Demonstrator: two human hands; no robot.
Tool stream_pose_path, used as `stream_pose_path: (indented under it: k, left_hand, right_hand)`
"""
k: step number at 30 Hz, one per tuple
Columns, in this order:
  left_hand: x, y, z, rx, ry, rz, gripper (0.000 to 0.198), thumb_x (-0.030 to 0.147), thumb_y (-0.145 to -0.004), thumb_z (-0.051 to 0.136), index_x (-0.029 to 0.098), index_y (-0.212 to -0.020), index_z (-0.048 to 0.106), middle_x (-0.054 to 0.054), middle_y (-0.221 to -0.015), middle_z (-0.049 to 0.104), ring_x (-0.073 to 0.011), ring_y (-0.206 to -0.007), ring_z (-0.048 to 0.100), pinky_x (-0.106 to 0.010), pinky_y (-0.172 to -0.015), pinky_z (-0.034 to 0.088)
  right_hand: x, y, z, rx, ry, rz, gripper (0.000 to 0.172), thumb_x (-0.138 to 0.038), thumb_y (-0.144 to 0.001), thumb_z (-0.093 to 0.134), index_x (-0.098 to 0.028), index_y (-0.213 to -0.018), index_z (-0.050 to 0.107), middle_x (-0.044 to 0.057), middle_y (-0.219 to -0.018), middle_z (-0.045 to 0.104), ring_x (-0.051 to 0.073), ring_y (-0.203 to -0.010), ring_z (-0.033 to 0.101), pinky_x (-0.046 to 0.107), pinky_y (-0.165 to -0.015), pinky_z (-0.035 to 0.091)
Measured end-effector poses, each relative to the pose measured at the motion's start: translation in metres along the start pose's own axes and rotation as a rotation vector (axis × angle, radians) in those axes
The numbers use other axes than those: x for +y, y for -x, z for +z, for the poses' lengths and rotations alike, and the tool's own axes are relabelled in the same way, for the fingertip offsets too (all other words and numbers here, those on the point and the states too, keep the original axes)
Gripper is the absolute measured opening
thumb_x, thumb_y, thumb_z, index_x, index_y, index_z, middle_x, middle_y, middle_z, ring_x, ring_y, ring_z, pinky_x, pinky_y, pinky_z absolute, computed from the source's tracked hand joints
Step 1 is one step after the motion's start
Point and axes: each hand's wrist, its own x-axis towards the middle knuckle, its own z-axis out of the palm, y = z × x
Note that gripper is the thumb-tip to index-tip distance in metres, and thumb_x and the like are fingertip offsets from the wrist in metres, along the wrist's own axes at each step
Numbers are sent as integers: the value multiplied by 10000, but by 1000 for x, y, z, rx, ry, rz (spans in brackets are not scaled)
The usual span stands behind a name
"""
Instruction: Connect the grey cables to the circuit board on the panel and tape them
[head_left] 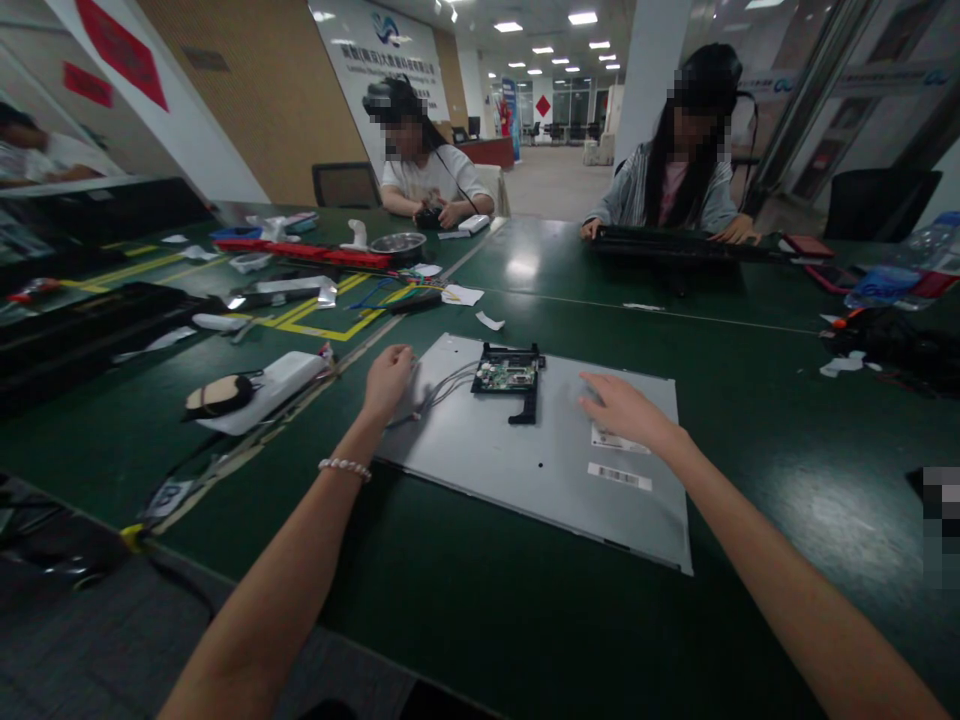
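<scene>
A flat grey metal-backed display panel (495,460) lies on the table in front of me. On its upper middle sits a green circuit board (506,375) in a black bracket (524,407). Thin grey cables (448,386) run left from the board toward the panel's left edge. My left hand (390,382) is at that edge, fingers curled together; what they hold, if anything, is hidden. My right hand (626,408) is over the panel's right part, fingers stretched out and holding nothing. Under and below it are white labels (619,476).
A white power tool or device with a tan pad (262,390) lies to the left. Beyond are a red strip (300,248), a metal bowl (399,245), loose wires and paper scraps. Two people sit across the table, one handling a black panel (667,245). Bottles (911,262) stand far right.
</scene>
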Motion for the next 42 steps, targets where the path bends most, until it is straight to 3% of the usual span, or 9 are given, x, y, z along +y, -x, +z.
stream_pose_path:
  k: [9,16,23,27,30,32,35,38,42]
  left_hand:
    - [3,4,6,-145,221,-13,346,384,-875,472,141,-1055,639,-102,-952,732,-202,-734,705,-277,-639,536]
    - [23,19,10,-290,255,-41,317,356,-879,459,143,-1038,632,-116,-943,739,-192,-673,713,-220,-505,494]
    - [25,27,15,-290,-23,186,340,399,-883,434,187,-963,687,-56,-934,745,-176,-590,673,-270,-595,501]
    - [26,31,17,-261,-120,322,326,386,-872,467,206,-996,710,-47,-1023,736,-225,-861,691,-299,-811,509]
    - [26,32,19,-335,-34,367,371,372,-854,496,204,-1130,679,-47,-1141,706,-229,-1035,652,-294,-876,502]
    - [26,34,21,-408,30,367,429,382,-849,503,198,-1213,636,-52,-1170,697,-219,-971,670,-290,-813,525]
    - [28,38,21,-472,74,344,497,423,-846,514,196,-1283,583,-62,-1206,682,-177,-711,675,-264,-610,525]
    - [33,43,20,-481,75,331,513,440,-839,533,194,-1287,573,-75,-1239,663,-116,-529,607,-231,-478,471]
    - [41,50,22,-462,77,311,482,444,-839,543,182,-1238,603,-86,-1246,657,-72,-425,543,-214,-420,442]
  right_hand:
    - [18,-9,-7,72,-162,-9,565,-353,-925,470,-153,-1451,414,123,-1432,510,242,-1283,490,353,-1047,370]
    - [29,-13,-5,70,-189,21,704,-410,-876,547,-149,-1492,327,140,-1515,398,243,-1371,389,354,-1092,330]
    - [27,-20,10,183,-102,57,728,-463,-912,499,-145,-1518,251,173,-1543,332,260,-1437,260,421,-1139,241]
    - [25,-21,20,231,-140,1,692,-474,-945,429,-148,-1523,234,156,-1549,329,235,-1438,262,399,-1151,223]
    - [26,-20,25,227,-185,-40,684,-475,-947,424,-158,-1524,238,138,-1562,312,226,-1458,223,385,-1167,197]
    - [27,-19,27,218,-211,-61,691,-471,-941,435,-165,-1527,235,143,-1570,294,229,-1465,204,396,-1172,187]
    - [30,-19,28,212,-252,-101,713,-470,-917,469,-187,-1528,234,148,-1592,232,243,-1479,150,444,-1177,170]
    - [32,-19,28,202,-304,-127,733,-456,-894,500,-192,-1527,241,149,-1602,193,256,-1487,101,477,-1179,157]
    - [35,-20,25,163,-343,-150,691,-361,-873,502,-206,-1510,284,127,-1570,281,246,-1470,179,456,-1183,177]
